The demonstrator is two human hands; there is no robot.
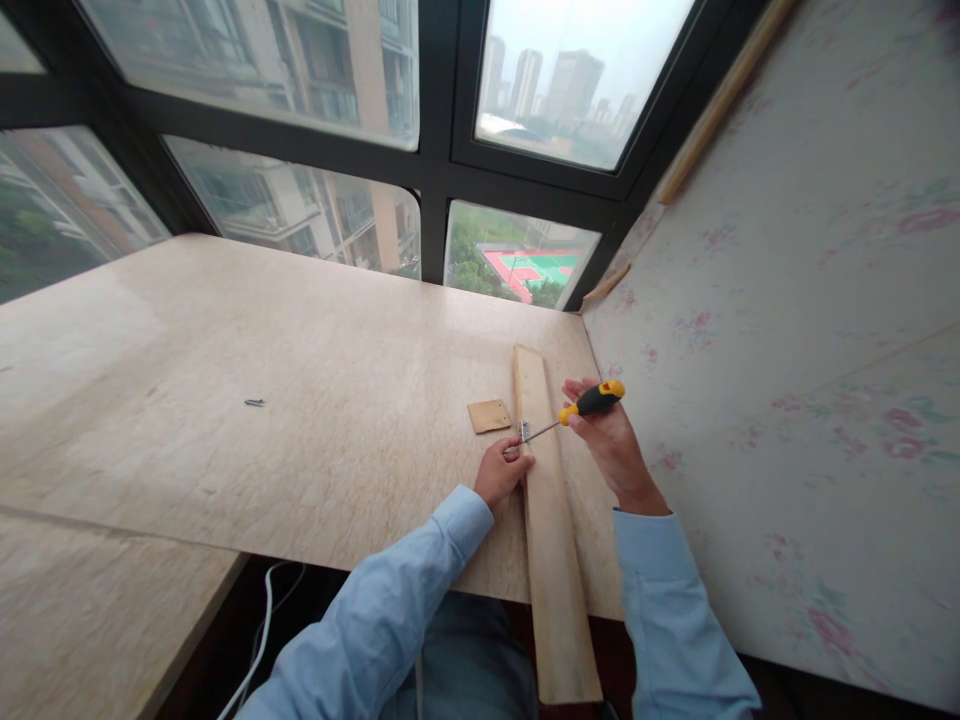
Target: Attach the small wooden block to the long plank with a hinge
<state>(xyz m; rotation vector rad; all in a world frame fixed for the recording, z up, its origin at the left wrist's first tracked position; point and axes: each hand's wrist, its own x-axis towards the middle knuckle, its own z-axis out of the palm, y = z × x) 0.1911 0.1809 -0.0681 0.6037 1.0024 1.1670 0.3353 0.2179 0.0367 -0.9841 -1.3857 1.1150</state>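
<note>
A long wooden board (556, 560) lies lengthwise in front of me, its near end jutting past the countertop's edge. A small metal hinge (524, 431) sits at the board's left edge. My left hand (504, 472) is closed at that spot, fingers pinching the hinge's side and thumb resting against the board. My right hand (611, 440) holds a screwdriver (598, 398) by its yellow-and-black handle, with the fingers partly extended. The screwdriver's shaft slants down to the left, its tip at the hinge. The exact contact of the tip is too small to make out.
A small thin wooden piece (489, 416) lies left of the board. Several small screws or metal bits (254, 402) lie farther left on the stone countertop (337, 420). A papered wall (787, 380) stands close on the right, windows behind. A white cable (262, 630) hangs below.
</note>
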